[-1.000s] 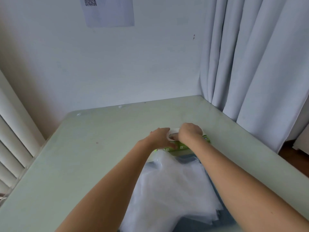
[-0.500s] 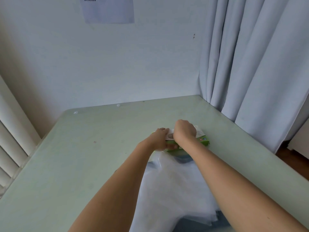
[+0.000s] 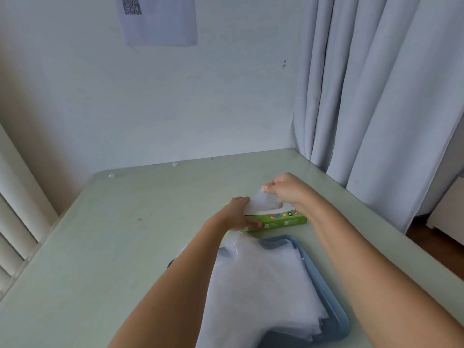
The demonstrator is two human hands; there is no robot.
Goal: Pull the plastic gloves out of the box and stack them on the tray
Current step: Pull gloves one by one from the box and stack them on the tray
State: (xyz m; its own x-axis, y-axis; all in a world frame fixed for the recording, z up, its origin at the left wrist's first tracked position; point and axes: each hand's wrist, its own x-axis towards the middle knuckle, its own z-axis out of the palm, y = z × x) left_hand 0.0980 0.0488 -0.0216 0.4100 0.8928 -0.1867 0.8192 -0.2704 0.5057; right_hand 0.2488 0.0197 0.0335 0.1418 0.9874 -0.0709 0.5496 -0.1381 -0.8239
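Right hand (image 3: 286, 190) pinches thin translucent plastic glove (image 3: 263, 203), half out of slot in green cardboard box (image 3: 278, 222). Left hand (image 3: 237, 214) grips box's left end on pale green table (image 3: 100, 247). Stack of translucent gloves (image 3: 261, 285) lies on blue-grey plastic tray (image 3: 329, 292), just beside box.

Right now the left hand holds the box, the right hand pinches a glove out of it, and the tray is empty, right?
Not quite. The tray is not empty: the head view shows a stack of gloves lying on it. The rest holds: the left hand holds the box and the right hand pinches a glove out of it.
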